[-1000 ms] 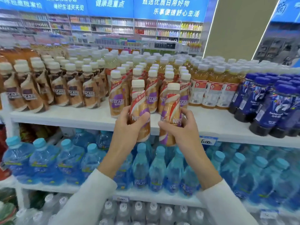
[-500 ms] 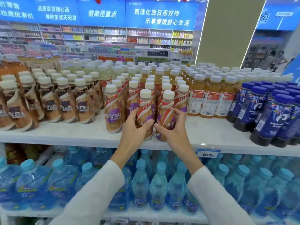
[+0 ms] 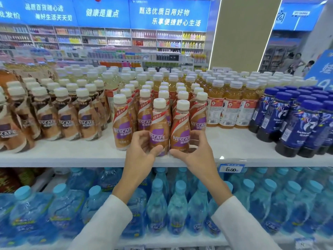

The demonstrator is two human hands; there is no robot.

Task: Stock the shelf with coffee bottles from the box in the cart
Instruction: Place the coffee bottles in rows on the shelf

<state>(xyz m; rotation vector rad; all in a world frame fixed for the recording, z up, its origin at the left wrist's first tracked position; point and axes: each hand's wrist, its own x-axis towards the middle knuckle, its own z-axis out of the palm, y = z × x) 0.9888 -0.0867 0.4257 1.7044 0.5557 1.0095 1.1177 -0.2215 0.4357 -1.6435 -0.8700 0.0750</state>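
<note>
Two Nescafé coffee bottles [image 3: 159, 123] stood upright and touching at the front of the white shelf [image 3: 72, 154], the left hand [image 3: 140, 153] gripping the left bottle [image 3: 158, 136] and the right hand [image 3: 197, 153] curled round the right bottle [image 3: 181, 134].

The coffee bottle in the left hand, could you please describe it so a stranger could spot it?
On the white top shelf, find the purple-labelled Nescafé group. The coffee bottle stands at its front, left of the pair nearest the edge. Only it has the left hand curled round its base.

Glossy plastic coffee bottles [image 3: 159, 130] on a smooth matt white shelf [image 3: 72, 152].
</note>
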